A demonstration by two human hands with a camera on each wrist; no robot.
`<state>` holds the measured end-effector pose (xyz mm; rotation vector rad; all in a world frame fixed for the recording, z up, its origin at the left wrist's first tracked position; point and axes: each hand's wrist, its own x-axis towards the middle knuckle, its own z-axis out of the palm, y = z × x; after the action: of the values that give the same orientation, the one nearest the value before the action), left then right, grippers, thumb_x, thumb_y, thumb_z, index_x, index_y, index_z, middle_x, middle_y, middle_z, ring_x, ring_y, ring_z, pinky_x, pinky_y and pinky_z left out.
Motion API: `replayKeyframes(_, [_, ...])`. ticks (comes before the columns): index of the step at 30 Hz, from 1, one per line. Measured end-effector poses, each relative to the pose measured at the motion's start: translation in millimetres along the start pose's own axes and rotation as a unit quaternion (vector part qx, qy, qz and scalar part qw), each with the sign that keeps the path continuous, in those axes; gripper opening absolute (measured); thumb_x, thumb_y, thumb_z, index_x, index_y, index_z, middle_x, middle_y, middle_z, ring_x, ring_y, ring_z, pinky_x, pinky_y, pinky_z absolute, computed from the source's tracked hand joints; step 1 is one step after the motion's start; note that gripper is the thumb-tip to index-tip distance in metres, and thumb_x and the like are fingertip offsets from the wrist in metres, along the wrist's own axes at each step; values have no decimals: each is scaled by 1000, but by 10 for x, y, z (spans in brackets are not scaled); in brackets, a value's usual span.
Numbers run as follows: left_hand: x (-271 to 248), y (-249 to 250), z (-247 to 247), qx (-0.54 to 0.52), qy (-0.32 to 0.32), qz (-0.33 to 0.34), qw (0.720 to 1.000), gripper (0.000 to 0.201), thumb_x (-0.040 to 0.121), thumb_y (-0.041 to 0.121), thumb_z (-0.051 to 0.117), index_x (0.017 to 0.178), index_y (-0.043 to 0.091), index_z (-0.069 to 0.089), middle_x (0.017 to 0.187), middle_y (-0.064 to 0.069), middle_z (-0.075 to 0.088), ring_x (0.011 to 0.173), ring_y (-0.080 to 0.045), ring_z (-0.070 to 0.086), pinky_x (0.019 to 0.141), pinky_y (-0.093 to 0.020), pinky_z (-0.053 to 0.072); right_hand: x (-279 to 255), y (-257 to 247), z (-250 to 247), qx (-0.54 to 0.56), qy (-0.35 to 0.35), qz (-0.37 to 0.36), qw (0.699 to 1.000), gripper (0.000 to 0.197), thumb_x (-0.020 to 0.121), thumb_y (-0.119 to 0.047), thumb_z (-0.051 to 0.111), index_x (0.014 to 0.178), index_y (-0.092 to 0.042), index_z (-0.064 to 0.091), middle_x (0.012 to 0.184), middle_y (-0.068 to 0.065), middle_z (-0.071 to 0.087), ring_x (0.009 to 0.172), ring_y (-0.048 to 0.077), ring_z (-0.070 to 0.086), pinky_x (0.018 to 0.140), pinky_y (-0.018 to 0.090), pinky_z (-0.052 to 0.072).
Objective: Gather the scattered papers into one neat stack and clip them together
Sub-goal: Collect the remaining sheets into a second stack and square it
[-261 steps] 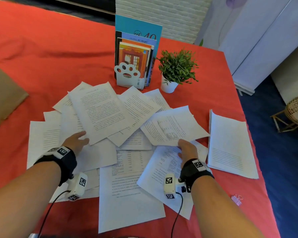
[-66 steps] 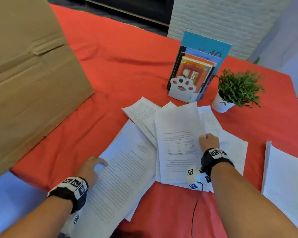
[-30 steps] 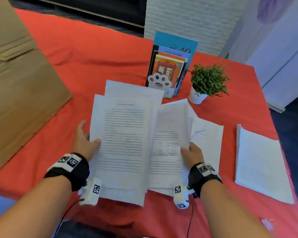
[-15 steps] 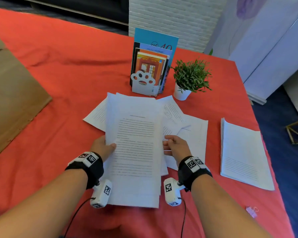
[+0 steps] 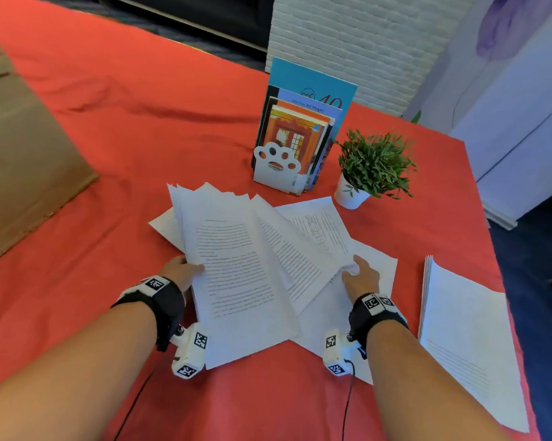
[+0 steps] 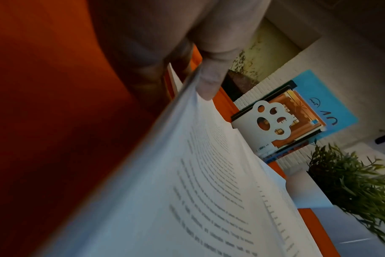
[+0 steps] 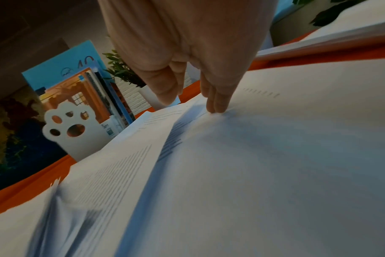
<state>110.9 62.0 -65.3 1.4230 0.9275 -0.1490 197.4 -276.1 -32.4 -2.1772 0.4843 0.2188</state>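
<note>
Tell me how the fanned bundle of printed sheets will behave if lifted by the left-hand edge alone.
The fanned bundle of white printed paper sheets will probably droop: it already curves away from the left hand. Its uneven far edges suggest sheets may slide apart. It likely feels light: a thumb-and-finger grip raises it.
</note>
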Motion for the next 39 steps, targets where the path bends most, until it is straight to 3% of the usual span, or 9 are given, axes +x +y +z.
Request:
replayKeyframes(9, [99, 18, 105, 55, 5, 13, 998, 37, 83, -2, 59, 120, 1, 59, 124, -21, 62, 111, -39, 60, 100, -53, 45, 281, 56, 222, 71, -70, 30, 995, 54, 92, -12, 55, 142, -4, 38, 141, 16, 44, 129, 32, 45, 112, 45, 34])
replayKeyframes(11, [-24, 91, 94, 84, 48, 20, 995, 34, 85, -1, 57, 119, -3, 59, 123, -22, 62, 110, -38, 59, 101, -49, 45, 179, 91, 157, 84, -36, 30, 995, 25, 92, -9, 52, 115, -14, 59, 110, 13, 54, 101, 27, 52, 90, 32, 48])
replayKeyframes(14, [-159, 126, 23, 126, 65, 26, 989, 33, 88, 0, 54, 119, -7, 57, 124, -25, 60, 108, -37, 57, 100, -45, 45, 73, 316, -82, 68, 81, 49, 993, 31, 90, -2, 43, 62, -17, 43, 68, 3, 42, 71, 21, 36, 49, 17, 28])
replayKeyframes(19, [-330, -4, -282, 185, 5, 26, 982, 35, 85, -1, 55, 119, 3, 61, 116, -15, 63, 103, -34, 58, 98, -41, 43, -156, 602, -549, 14, 143, 127, 981, 39, 86, 6, 46, 121, -2, 62, 128, 19, 60, 116, 37, 57, 98, 36, 45])
replayKeyframes(23, [-448, -152, -480, 198, -46, 20, 979, 35, 84, -3, 55, 116, 11, 62, 108, -16, 66, 105, -38, 61, 100, -51, 44, -269, 635, -699, -38, 163, 94, 981, 41, 86, 5, 47, 124, -5, 59, 132, 23, 54, 120, 38, 53, 100, 36, 43])
replayKeyframes(27, [-536, -263, -487, 166, -69, 27, 983, 37, 88, -1, 53, 121, 15, 56, 110, -15, 63, 107, -37, 59, 101, -52, 42, -368, 639, -553, -24, 150, 115, 982, 71, 85, -6, 59, 147, -13, 24, 144, 21, 38, 129, 41, 43, 106, 50, 38])
replayKeyframes(31, [-576, -335, -398, 144, -52, 48, 987, 24, 93, 9, 50, 115, 14, 59, 113, -17, 65, 107, -37, 60, 101, -53, 43, -400, 686, -346, -8, 92, 177, 980, 50, 85, -4, 53, 133, 0, 43, 130, 23, 55, 114, 37, 56, 95, 40, 46])
replayKeyframes(35, [-576, -326, -307, 125, -26, 61, 990, 14, 95, 15, 48, 94, 17, 61, 112, -17, 65, 106, -37, 60, 100, -54, 43, -533, 487, -287, -33, 30, 107, 993, 32, 88, 0, 42, 116, 1, 58, 115, 21, 63, 93, 30, 57, 79, 28, 40])
replayKeyframes(39, [-545, -308, -283, 175, 20, 79, 981, 29, 96, 11, 43, 120, 2, 58, 121, -23, 61, 112, -39, 56, 97, -41, 42, -717, 210, -439, 22, 117, 11, 993, 21, 92, -7, 43, 107, -5, 57, 103, 18, 63, 89, 29, 57, 72, 24, 43])
